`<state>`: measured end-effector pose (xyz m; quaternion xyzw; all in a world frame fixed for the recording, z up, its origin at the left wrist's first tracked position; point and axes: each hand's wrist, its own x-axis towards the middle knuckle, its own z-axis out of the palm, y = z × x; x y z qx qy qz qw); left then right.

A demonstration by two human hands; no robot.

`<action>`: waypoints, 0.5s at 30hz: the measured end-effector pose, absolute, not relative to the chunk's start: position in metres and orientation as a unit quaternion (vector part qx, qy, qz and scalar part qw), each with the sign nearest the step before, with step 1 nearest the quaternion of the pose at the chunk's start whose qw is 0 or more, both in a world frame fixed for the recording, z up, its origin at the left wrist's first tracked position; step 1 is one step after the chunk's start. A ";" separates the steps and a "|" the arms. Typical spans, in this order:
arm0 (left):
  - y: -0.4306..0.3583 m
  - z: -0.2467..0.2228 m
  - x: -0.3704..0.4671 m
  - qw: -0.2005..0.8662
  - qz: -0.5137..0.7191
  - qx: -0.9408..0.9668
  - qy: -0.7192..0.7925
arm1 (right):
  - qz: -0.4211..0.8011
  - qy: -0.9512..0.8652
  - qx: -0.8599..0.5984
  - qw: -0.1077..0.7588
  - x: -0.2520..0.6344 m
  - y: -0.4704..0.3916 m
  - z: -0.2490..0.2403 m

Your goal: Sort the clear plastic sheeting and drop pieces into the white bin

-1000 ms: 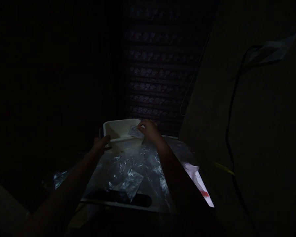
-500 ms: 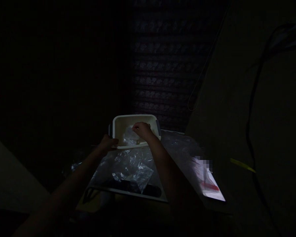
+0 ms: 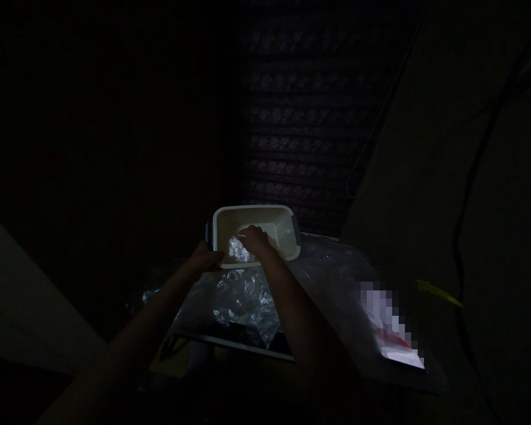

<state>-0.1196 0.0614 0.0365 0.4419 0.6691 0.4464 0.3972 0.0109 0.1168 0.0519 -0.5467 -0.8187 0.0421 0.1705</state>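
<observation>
A pale rectangular basin [image 3: 254,208] with grey end handles stands at the far part of the table. My left hand [image 3: 207,258] is closed on its near left corner, the thumb over the rim. Inside the basin, my right hand [image 3: 254,241] has its fingers bent together at a shiny clear plastic bag [image 3: 239,249], which lies crumpled toward the left. Dim light and the hand itself hide the exact grip on the plastic.
Crinkled clear plastic sheeting [image 3: 243,298] covers the table in front of the basin. A lit screen [image 3: 400,348] lies at the right. Behind the basin hangs a dark patterned curtain [image 3: 287,141]. A dark cable with a yellow strip [image 3: 440,291] runs down the right side.
The whole view has shifted, so the basin appears farther right. Within it, my right hand has moved left and nearer, and the plastic bag looks lower and more bunched up. My left hand stays on the rim.
</observation>
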 end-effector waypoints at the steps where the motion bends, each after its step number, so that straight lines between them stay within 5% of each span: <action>1: 0.062 0.036 -0.120 0.402 0.449 0.442 0.665 | 0.057 -0.805 -0.565 0.172 0.012 0.118 0.051; 10: 0.061 0.039 -0.117 0.401 0.468 0.430 0.660 | 0.347 -0.694 -0.610 0.162 0.022 0.122 0.047; 15: 0.063 0.036 -0.116 0.402 0.468 0.428 0.661 | 0.380 -0.702 -0.575 0.178 0.014 0.124 0.037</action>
